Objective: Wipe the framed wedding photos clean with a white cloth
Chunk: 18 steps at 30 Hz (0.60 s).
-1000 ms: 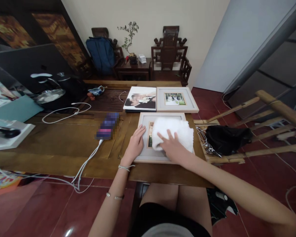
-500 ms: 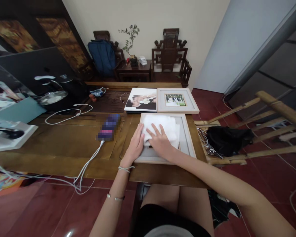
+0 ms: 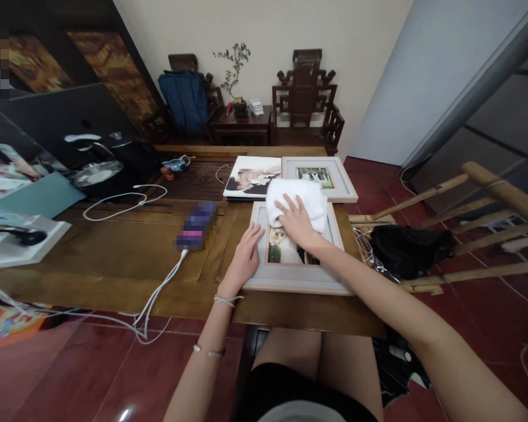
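Note:
A pale framed photo (image 3: 290, 282) lies flat at the near edge of the wooden table (image 3: 114, 258). My left hand (image 3: 245, 255) rests flat on the frame's left border, fingers stretched out. My right hand (image 3: 297, 221) presses a folded white cloth (image 3: 294, 197) onto the far part of the frame's glass, fingers spread over it. The photo under the glass shows below the cloth.
Beyond the frame lie a frameless photo print (image 3: 252, 177) and a second framed photo (image 3: 321, 176). A phone (image 3: 195, 224) with a white cable (image 3: 158, 293) lies to the left. A kettle (image 3: 97, 170), papers and a bamboo chair (image 3: 466, 234) with a black bag (image 3: 405, 246) surround the table.
My right hand slid the cloth left across the glass, then up to the far edge, uncovering the photo. My left hand stayed on the frame's left border.

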### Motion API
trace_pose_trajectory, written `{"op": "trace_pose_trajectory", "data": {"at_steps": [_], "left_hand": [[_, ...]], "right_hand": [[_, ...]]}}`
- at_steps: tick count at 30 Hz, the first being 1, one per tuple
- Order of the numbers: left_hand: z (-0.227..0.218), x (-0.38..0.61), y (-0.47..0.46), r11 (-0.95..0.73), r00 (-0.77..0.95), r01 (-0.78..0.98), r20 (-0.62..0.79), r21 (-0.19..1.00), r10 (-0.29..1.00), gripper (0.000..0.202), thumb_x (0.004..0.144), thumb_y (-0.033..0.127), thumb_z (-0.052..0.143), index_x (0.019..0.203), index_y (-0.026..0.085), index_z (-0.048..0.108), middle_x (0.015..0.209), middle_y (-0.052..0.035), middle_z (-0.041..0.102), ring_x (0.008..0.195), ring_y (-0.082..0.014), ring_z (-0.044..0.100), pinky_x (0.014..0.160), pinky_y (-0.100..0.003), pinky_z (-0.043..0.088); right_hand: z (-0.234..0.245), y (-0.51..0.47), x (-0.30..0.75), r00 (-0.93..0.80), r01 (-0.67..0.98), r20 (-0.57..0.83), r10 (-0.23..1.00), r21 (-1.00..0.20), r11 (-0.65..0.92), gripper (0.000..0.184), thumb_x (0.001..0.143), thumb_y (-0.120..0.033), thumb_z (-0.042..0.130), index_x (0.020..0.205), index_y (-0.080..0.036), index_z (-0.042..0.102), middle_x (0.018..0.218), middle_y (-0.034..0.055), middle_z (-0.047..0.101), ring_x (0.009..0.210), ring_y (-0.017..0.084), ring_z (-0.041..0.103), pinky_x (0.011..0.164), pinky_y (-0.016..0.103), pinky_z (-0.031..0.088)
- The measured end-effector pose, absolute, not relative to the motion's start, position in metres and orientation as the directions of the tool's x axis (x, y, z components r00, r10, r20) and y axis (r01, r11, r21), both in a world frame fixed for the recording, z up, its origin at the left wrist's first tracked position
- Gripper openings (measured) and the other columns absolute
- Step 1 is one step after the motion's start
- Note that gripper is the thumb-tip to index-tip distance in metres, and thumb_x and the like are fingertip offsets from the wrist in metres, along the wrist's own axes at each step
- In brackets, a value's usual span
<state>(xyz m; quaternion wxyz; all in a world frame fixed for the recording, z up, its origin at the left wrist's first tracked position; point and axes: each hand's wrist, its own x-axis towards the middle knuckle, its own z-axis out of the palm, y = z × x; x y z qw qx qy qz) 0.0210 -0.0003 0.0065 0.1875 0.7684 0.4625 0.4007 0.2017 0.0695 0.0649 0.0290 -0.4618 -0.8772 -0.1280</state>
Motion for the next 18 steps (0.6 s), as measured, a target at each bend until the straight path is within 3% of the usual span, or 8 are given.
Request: {"op": "trace_pose_trajectory", "data": {"at_steps": [6,9,12,18], "left_hand": [[0.010,0.024,-0.001,-0.457,0.199,0.554,0.422,0.696,0.884,0.048,0.087,0.005,0.034,0.130,0.018,0.051,0.139,-0.0122,0.050,0.139,-0.0218,0.033,0.113,-0.049,0.030],[0.012,0.026,-0.002,-0.437,0.175,0.569,0.417,0.696,0.892,0.050,0.087,0.005,0.034,0.134,0.017,0.047,0.141,-0.0137,0.048,0.138,-0.0221,0.034,0.113,-0.048,0.030],[0.012,0.027,-0.002,-0.458,0.189,0.572,0.433,0.681,0.881,0.052,0.086,0.004,0.034,0.135,0.016,0.046,0.141,-0.0133,0.048,0.138,-0.0213,0.033,0.114,-0.047,0.030],[0.005,0.024,0.002,-0.492,0.249,0.591,0.435,0.640,0.865,0.053,0.081,0.001,0.037,0.129,0.014,0.053,0.141,-0.0129,0.048,0.139,-0.0227,0.031,0.115,-0.049,0.027]], "right_hand": [[0.085,0.064,0.276,-0.444,0.863,0.095,0.891,0.312,0.397,0.037,0.080,-0.003,0.045,0.102,-0.018,0.072,0.130,0.0080,0.059,0.133,0.031,0.035,0.108,0.056,0.020],[0.091,0.054,0.300,-0.418,0.862,0.068,0.906,0.344,0.372,0.039,0.078,-0.001,0.044,0.100,-0.016,0.072,0.131,0.0093,0.058,0.132,0.031,0.036,0.108,0.054,0.022],[0.092,0.024,0.304,-0.464,0.839,-0.001,0.886,0.320,0.440,0.037,0.075,0.001,0.045,0.095,-0.013,0.073,0.135,0.0117,0.054,0.131,0.031,0.037,0.106,0.050,0.027],[0.104,-0.057,0.296,-0.557,0.809,-0.082,0.826,0.170,0.563,0.034,0.067,0.002,0.049,0.084,-0.014,0.074,0.120,0.0144,0.064,0.123,0.032,0.048,0.100,0.044,0.038]]}}
